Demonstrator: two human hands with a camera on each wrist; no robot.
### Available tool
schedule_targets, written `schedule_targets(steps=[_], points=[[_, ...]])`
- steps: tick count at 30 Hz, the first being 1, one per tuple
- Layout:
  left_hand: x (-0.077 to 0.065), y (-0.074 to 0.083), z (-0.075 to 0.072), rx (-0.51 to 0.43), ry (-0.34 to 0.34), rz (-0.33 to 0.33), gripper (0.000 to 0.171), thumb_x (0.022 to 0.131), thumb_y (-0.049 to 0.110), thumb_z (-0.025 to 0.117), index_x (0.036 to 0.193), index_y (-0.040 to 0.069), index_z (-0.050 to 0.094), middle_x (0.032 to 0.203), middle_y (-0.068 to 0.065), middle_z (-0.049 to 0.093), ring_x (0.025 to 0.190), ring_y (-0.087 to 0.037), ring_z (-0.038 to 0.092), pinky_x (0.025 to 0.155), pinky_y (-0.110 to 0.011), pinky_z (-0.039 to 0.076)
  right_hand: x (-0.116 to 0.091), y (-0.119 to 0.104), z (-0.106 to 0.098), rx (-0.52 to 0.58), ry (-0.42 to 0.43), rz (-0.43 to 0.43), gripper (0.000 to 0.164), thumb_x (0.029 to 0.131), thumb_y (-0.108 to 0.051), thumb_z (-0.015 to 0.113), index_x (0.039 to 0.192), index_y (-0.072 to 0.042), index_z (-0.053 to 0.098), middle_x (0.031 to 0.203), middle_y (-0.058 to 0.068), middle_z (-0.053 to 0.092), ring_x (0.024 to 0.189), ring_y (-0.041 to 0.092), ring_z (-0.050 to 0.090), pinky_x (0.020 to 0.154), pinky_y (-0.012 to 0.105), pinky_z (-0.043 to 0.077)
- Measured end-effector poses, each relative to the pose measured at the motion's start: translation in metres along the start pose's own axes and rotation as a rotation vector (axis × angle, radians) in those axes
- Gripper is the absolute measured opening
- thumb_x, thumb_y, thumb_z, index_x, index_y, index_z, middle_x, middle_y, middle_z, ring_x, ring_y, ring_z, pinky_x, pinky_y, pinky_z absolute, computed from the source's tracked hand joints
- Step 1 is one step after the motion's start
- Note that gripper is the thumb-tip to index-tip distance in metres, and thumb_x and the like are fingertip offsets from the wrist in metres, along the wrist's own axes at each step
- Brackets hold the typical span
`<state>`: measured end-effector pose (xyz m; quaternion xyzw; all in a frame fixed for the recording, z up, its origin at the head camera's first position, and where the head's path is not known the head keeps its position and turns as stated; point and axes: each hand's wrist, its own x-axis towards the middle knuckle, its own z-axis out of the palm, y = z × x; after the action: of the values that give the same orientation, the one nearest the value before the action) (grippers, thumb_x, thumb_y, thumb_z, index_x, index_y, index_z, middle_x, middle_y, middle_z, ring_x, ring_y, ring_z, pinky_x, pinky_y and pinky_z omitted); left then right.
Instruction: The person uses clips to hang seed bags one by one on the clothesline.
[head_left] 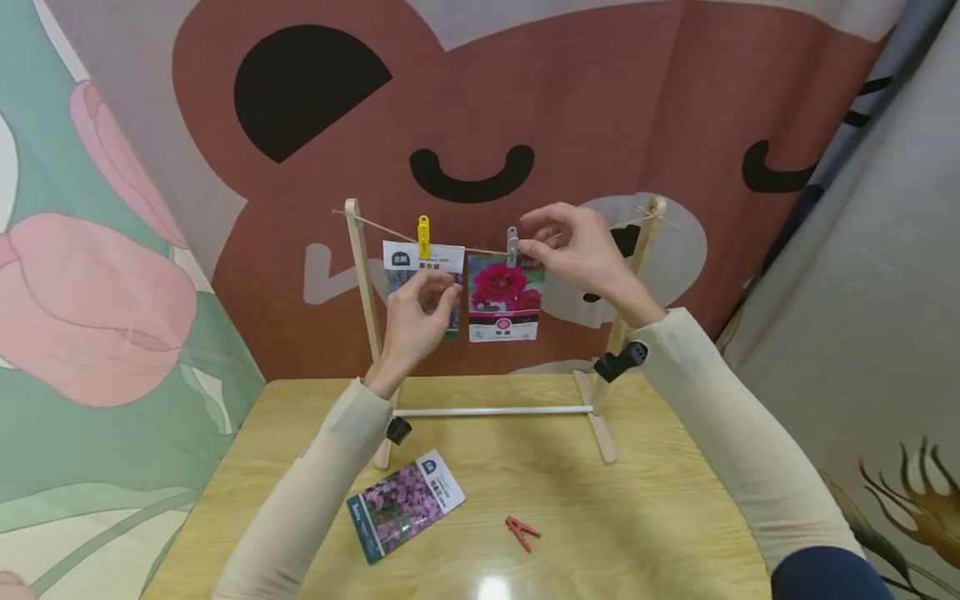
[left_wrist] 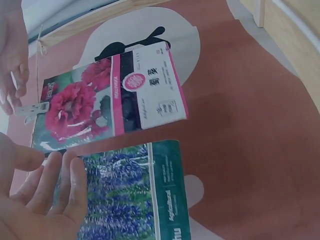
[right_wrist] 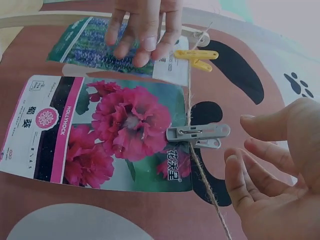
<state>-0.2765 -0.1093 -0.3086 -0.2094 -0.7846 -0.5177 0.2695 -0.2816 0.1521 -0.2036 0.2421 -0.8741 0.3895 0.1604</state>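
A hollyhock seed packet (head_left: 504,298) with pink flowers hangs from a twine line (right_wrist: 204,172), held by a grey clothespin (right_wrist: 198,133). Beside that clothespin is my right hand (head_left: 573,250), its fingers loosely bent and apart from the clip in the right wrist view. To the left a second packet (left_wrist: 122,195), with purple-blue flower spikes, hangs under a yellow clothespin (head_left: 423,237). My left hand (head_left: 420,321) is in front of this packet and partly hides it in the head view; its relaxed fingers hold nothing.
The twine runs between two wooden posts (head_left: 362,279) joined low down by a white rod (head_left: 495,411). On the wooden table (head_left: 637,517) lie a packet with pink-purple flowers (head_left: 405,506) and a red clothespin (head_left: 522,532). A printed curtain (head_left: 585,100) hangs behind.
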Motion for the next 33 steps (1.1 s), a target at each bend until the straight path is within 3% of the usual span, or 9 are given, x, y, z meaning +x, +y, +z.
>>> schedule_targets(steps=[7,11,16,22,26,33], points=[[-0.011,-0.004,-0.010,0.042,-0.036,-0.034,0.016,0.103,0.011,0.071,0.117,0.004,0.072,0.109,-0.010,0.080,0.096,-0.022,0.079,0.080,-0.031,0.063,-0.017,0.004,0.001,0.037,0.043,-0.052,0.032,0.100,-0.023,0.078,0.130,-0.011,0.075,0.113,0.009,0.075,0.099,0.021,0.070,0.088,0.041,0.058],[-0.020,-0.006,-0.017,0.049,-0.075,-0.048,0.018,0.103,0.009,0.069,0.120,0.003,0.070,0.113,-0.012,0.079,0.100,-0.025,0.078,0.085,-0.042,0.065,-0.029,0.007,0.003,0.070,0.043,-0.079,0.032,0.099,-0.019,0.078,0.129,-0.008,0.075,0.118,0.011,0.076,0.099,0.021,0.070,0.085,0.028,0.058],[-0.030,-0.006,-0.025,0.060,-0.122,-0.063,0.021,0.104,0.010,0.068,0.124,0.005,0.069,0.116,-0.012,0.077,0.103,-0.028,0.077,0.087,-0.047,0.065,-0.044,0.011,0.007,0.130,0.037,-0.132,0.030,0.099,-0.012,0.078,0.127,-0.003,0.075,0.118,0.013,0.075,0.097,0.020,0.068,0.082,0.018,0.055],[-0.042,-0.009,-0.033,0.077,-0.156,-0.078,0.023,0.104,0.009,0.068,0.126,0.005,0.068,0.119,-0.013,0.075,0.103,-0.027,0.076,0.088,-0.045,0.065,-0.065,0.016,0.016,0.143,0.033,-0.148,0.028,0.098,-0.010,0.078,0.125,-0.007,0.076,0.115,0.009,0.075,0.096,0.016,0.067,0.082,0.020,0.056],[-0.051,-0.014,-0.036,0.078,-0.165,-0.088,0.025,0.103,0.008,0.069,0.128,0.003,0.067,0.120,-0.013,0.075,0.103,-0.027,0.077,0.086,-0.046,0.065,-0.077,0.023,0.023,0.165,0.016,-0.152,0.028,0.098,-0.008,0.077,0.126,-0.006,0.076,0.114,0.013,0.075,0.096,0.017,0.067,0.081,0.020,0.057],[-0.065,-0.021,-0.034,0.077,-0.191,-0.117,0.027,0.103,0.007,0.069,0.129,0.003,0.067,0.122,-0.014,0.074,0.108,-0.027,0.076,0.091,-0.047,0.064,-0.098,0.034,0.035,0.176,-0.001,-0.137,0.028,0.098,-0.007,0.077,0.126,-0.008,0.075,0.104,0.007,0.074,0.085,0.014,0.067,0.062,0.025,0.052]])
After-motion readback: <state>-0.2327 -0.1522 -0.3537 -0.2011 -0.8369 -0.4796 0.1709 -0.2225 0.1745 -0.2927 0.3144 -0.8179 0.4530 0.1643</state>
